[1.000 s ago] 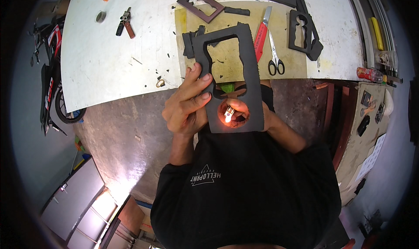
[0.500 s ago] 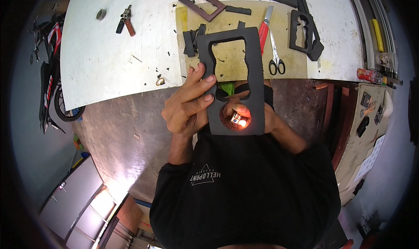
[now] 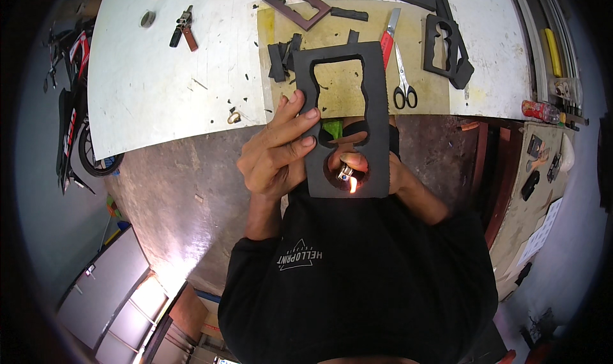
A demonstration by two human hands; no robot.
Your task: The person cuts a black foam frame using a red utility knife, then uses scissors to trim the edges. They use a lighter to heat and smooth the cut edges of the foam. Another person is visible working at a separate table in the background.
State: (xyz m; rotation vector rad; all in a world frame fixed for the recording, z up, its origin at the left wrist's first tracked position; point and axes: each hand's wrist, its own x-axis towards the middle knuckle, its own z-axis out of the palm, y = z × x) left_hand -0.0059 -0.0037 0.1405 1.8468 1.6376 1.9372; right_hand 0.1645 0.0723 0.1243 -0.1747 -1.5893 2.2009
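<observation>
My left hand [image 3: 278,144] grips the left edge of a black foam slab [image 3: 377,109], its fingers wrapped over the front. The slab stands tilted up before my chest; it has a large wavy-edged cutout and a round hole below. Behind it my right hand [image 3: 354,162] is closed on a lighter [image 3: 345,172], and the slab hides most of that hand. Through the round hole I see my thumb on the lighter's metal top. A lit flame [image 3: 353,185] burns by the hole's lower rim. Something green [image 3: 332,130] shows through the bigger cutout.
On the white table [image 3: 172,102] lies a yellowish cutting mat [image 3: 424,93] bearing scissors [image 3: 403,86], a red-handled cutter [image 3: 387,42] and foam scraps [image 3: 281,58]. Cut foam frames [image 3: 440,45] lie farther back. A multi-tool [image 3: 184,29] rests at left, a bottle [image 3: 541,111] at the right edge.
The foam slab has shifted slightly to the right. The flame looks narrower and its glow on the hole's wall is weaker. Both hands keep their holds.
</observation>
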